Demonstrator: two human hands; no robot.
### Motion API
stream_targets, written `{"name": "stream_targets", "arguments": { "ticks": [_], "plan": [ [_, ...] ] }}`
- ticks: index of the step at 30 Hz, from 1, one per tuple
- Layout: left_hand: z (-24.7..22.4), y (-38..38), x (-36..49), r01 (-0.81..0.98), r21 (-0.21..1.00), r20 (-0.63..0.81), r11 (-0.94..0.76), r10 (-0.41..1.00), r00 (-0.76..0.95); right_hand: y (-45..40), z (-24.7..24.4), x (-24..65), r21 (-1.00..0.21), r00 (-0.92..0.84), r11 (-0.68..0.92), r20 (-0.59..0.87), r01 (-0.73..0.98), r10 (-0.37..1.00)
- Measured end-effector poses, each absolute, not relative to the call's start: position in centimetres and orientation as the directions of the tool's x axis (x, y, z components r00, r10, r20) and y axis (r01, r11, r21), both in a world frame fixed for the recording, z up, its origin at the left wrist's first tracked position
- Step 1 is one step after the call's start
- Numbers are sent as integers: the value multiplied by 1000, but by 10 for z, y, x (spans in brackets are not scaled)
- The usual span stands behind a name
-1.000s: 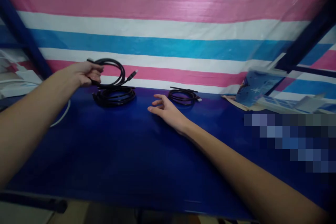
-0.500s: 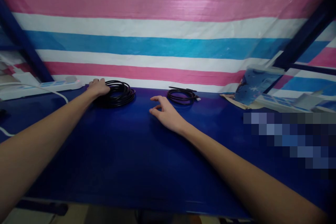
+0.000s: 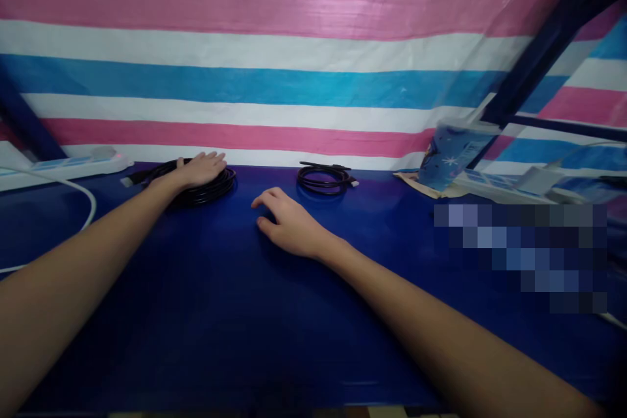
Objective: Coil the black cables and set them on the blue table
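Left fingers [image 3: 213, 160] atop coiled cables [image 3: 211, 192]

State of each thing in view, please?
Black cable pile: coiled, stacked
Left hand: open, palm down on that pile
Right hand: empty, fingers bent
Single black cable: coiled, lying apart
Blue patterned cup: standing
Left power strip: cannot tell whether on

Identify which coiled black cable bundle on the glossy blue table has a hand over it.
The larger, thicker black cable coil at left, under the bare left hand; the smaller, thinner black cable coil farther right lies uncovered.
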State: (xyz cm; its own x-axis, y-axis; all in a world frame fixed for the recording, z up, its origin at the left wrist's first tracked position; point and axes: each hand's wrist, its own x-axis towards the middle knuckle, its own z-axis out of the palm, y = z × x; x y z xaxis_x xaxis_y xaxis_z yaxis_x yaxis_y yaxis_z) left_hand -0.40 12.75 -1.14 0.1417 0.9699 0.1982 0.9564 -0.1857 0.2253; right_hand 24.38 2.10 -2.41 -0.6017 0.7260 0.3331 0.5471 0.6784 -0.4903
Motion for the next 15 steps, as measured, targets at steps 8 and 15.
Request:
{"name": "stream_targets", "arguments": {
  "ticks": [8,15],
  "plan": [
    [9,97,19,972,192,365,-132,930,55,67,-17,309,-359,-276,481,491,800,826],
    [4,46,60,948,74,545,-309,809,221,68,-2,357,-361,-257,461,488,811,834]
  ]
}}
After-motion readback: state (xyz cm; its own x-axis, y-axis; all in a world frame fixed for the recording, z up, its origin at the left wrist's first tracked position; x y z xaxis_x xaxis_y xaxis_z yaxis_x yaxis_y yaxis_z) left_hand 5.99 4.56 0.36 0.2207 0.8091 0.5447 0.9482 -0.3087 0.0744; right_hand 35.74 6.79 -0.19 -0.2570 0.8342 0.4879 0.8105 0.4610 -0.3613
